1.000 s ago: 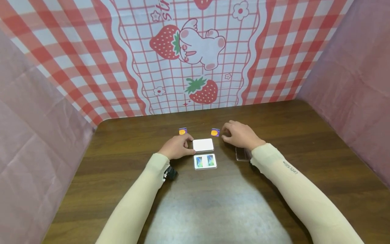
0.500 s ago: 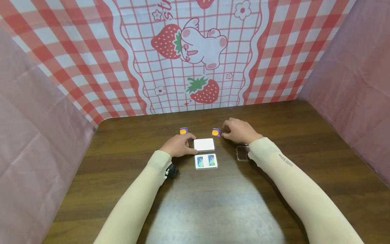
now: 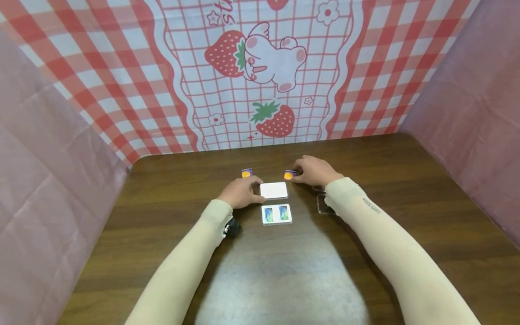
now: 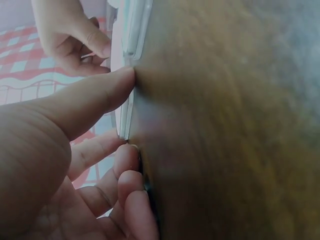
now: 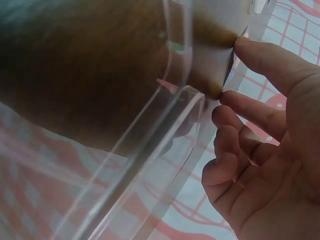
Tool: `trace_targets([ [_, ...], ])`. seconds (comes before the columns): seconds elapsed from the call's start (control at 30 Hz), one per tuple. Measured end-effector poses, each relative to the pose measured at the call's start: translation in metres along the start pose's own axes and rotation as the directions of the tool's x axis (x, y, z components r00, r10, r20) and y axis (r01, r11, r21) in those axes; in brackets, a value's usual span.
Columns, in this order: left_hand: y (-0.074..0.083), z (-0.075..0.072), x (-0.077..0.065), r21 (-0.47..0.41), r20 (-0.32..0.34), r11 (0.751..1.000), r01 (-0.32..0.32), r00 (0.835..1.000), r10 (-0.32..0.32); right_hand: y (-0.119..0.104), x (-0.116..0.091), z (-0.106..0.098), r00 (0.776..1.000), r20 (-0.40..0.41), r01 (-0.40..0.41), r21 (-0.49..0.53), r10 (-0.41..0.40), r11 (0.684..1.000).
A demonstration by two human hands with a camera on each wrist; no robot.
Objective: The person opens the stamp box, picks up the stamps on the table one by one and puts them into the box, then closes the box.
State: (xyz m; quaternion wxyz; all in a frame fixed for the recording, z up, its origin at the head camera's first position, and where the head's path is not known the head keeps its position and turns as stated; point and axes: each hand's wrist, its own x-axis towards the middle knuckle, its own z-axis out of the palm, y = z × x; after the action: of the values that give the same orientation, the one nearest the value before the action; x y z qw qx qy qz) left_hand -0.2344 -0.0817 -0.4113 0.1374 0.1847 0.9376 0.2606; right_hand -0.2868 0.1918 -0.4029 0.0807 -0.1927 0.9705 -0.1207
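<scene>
My left hand [image 3: 239,193] rests on the table and holds the left end of a flat clear case with a white face [image 3: 274,190]; in the left wrist view the thumb [image 4: 117,87] presses one edge and the index finger reaches the far corner. My right hand [image 3: 316,171] pinches the right side of a small purple card with an orange round print [image 3: 289,175] between thumb [image 5: 255,52] and index finger, other fingers curled. A matching purple card [image 3: 246,173] lies behind my left hand. Nearer me sits a clear case with two blue-green pictures [image 3: 276,214].
Clear plastic case pieces [image 3: 323,204] lie under and beside my right wrist, partly hidden by the sleeve. The brown wooden table [image 3: 284,280] meets a strawberry-print cloth [image 3: 272,81] at the back. Pink cloth [image 3: 459,117] hangs at both sides.
My right hand has shifted slightly left until its thumb and index finger meet the right purple card. The left hand keeps its place at the white-faced case. The head view has drifted slightly.
</scene>
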Motion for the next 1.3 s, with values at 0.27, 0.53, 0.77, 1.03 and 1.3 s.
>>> trace_targets([
  [0.27, 0.004, 0.004, 0.001, 0.047, -0.016, 0.999, -0.006, 1.0, 0.007, -0.003, 0.002, 0.001, 1.0, -0.004, -0.015, 0.012, 0.015, 1.0],
  [0.53, 0.001, 0.003, 0.0, 0.009, -0.006, 1.0, 0.002, 1.0, -0.002, -0.01, 0.001, 0.001, 1.0, -0.016, -0.02, 0.033, 0.021, 0.999],
  [0.77, 0.0, 0.002, -0.002, 0.013, -0.006, 1.0, -0.001, 1.0, 0.002, -0.011, 0.002, -0.001, 0.999, -0.027, -0.025, -0.001, 0.025, 1.0],
  [1.03, -0.001, 0.003, -0.001, 0.008, -0.001, 1.0, -0.007, 1.0, 0.007, -0.011, 0.002, -0.001, 0.999, -0.016, -0.036, -0.035, 0.035, 0.999],
  [1.3, -0.002, 0.003, -0.001, 0.008, -0.004, 1.0, -0.017, 1.0, 0.017, -0.007, -0.002, -0.002, 1.0, -0.02, -0.023, -0.062, 0.022, 0.998],
])
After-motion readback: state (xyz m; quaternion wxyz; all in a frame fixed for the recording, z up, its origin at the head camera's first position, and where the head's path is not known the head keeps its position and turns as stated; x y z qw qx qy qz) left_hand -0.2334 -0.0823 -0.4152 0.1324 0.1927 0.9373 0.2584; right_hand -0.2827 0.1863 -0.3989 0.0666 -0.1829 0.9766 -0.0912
